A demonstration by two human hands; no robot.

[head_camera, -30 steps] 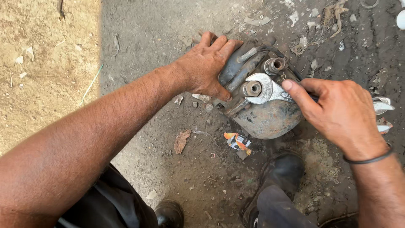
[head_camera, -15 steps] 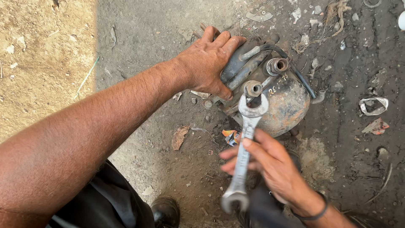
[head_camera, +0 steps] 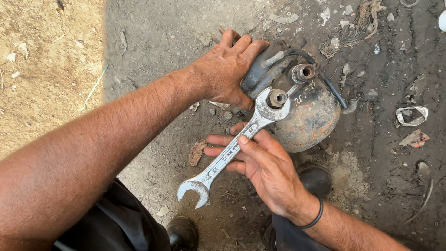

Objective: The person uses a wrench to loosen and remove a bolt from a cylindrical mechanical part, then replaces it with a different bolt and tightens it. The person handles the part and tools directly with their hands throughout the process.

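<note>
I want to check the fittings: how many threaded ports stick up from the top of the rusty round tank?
2. One fitting sits inside the upper jaw of the wrench. The other fitting stands just beyond it, free, beside the black hose. The left hand may hide more.
</note>
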